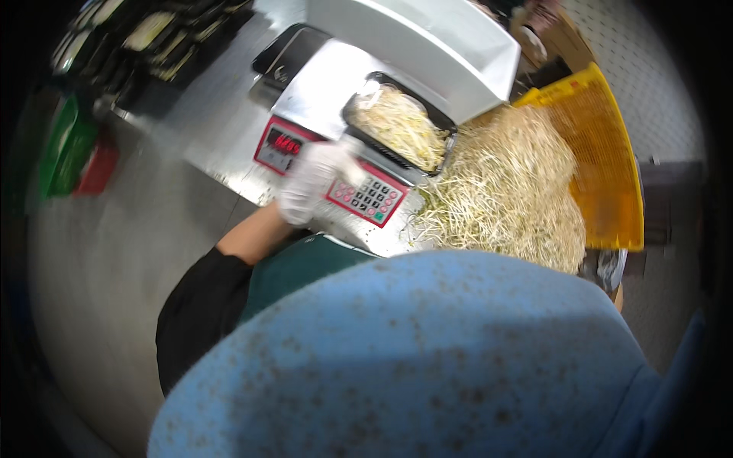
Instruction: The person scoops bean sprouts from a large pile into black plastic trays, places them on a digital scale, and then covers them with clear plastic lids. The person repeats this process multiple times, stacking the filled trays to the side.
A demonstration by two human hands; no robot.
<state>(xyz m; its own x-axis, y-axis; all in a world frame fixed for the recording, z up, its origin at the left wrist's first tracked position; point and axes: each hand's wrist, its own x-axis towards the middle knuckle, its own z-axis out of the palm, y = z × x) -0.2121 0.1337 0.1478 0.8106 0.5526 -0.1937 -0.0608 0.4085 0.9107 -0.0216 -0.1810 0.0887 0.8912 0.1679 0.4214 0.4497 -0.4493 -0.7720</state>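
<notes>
Plainly, the left hand, in a white glove, reaches over the front of the scale, between its lit display and its keypad. Its fingers point toward the near edge of a black tray, but they are smeared by motion, so how far apart they stand cannot be told. A pale patch past them, over the keypad's upper corner, may be fingertips or something held; whether they touch the keys or the tray is unclear too. The right hand is out of sight.

The tray sits tilted in view on the right part of the scale, filled with sprouts, with a bright glare at its far left corner. Just right of it lies a big heap of loose sprouts, spreading against a yellow crate. Behind the scale stands a white tub, cut off at the top; beside it, another black tray is partly covered by the scale.

Blue cloth fills the bottom, hiding the heap's near edge and much of the green apron. Dark trays at upper left are blurred, and small items beyond the tub are hard to make out.
</notes>
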